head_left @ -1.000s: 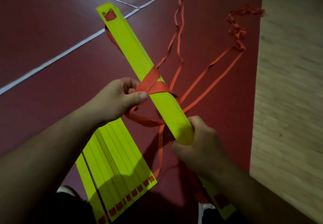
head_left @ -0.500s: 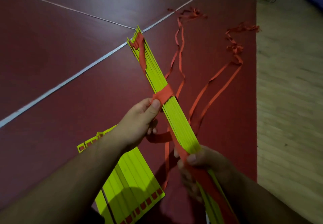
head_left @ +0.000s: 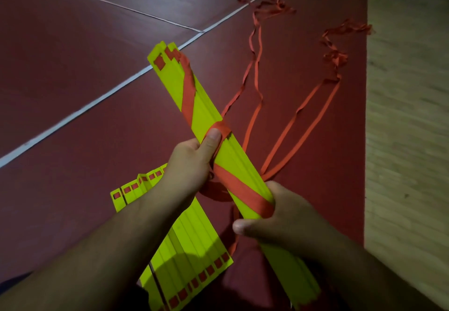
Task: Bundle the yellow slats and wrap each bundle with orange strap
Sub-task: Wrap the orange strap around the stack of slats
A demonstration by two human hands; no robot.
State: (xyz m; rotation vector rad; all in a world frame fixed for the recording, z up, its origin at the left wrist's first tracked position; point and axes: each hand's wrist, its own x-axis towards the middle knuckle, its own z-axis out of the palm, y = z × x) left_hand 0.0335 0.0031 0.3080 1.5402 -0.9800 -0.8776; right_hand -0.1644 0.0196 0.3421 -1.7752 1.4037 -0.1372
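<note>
Above the dark red floor (head_left: 73, 80), near its middle, we hold a bundle of yellow slats (head_left: 209, 116) slanting from the upper left down toward the lower right, lifted clear of the surface. An orange strap (head_left: 188, 89) winds around it: one diagonal band near the far end, a tighter ring around the middle, and another diagonal band lower down. Our left hand (head_left: 192, 162) grips the bundle from the left side, its thumb pressed flat on the middle ring of strap. Our right hand (head_left: 279, 216) is curled around the bundle lower down, covering the end of the lower band, with the thumb sticking out to the left; we cannot tell how the hidden fingers sit underneath. From behind the bundle, loose lengths of strap (head_left: 298, 121) trail across the floor toward the far right, ending in crumpled tangles near the floor's right edge. Below our left forearm, a row of loose yellow slats (head_left: 194, 242) lies flat side by side on the floor, each with a small square cut-out at its end showing red. A white line (head_left: 85, 109) crosses the red floor diagonally, and a pale wooden floor (head_left: 408, 140) borders it on the right.
</note>
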